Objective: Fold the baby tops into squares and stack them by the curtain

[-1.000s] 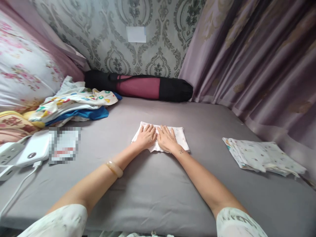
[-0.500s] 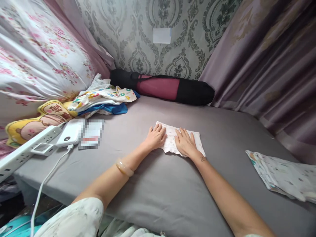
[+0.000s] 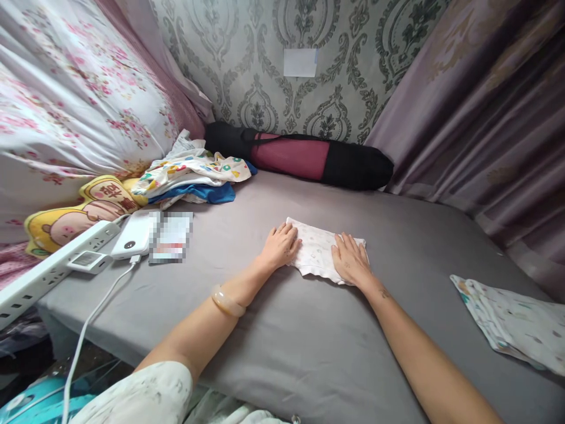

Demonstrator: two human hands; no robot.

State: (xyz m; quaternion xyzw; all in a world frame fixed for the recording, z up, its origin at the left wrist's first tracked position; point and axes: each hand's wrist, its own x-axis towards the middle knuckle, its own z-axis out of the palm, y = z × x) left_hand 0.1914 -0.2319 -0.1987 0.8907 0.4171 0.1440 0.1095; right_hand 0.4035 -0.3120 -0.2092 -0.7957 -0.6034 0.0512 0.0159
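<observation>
A small white cloth with a faint print (image 3: pixel 315 252) lies folded flat on the grey bed sheet (image 3: pixel 273 330). My left hand (image 3: pixel 281 244) rests flat over its left edge, fingers stretched out. On the cloth's right part lies my right hand (image 3: pixel 352 259), palm down with fingers spread. Neither hand grips anything. A pale bangle (image 3: pixel 227 301) circles my left forearm.
Folded printed cloth (image 3: pixel 512 321) lies at the right. A long black and maroon bag (image 3: pixel 291 156) lies along the wall. At the left are piled clothes (image 3: pixel 194 176), a yellow pillow (image 3: pixel 83 215), a power strip (image 3: pixel 53 274), a white power bank (image 3: pixel 136 235) and its cable (image 3: pixel 90 321).
My right hand has slid rightward over the cloth, farther from my left hand, which stays at the left edge. The whole view has shifted slightly.
</observation>
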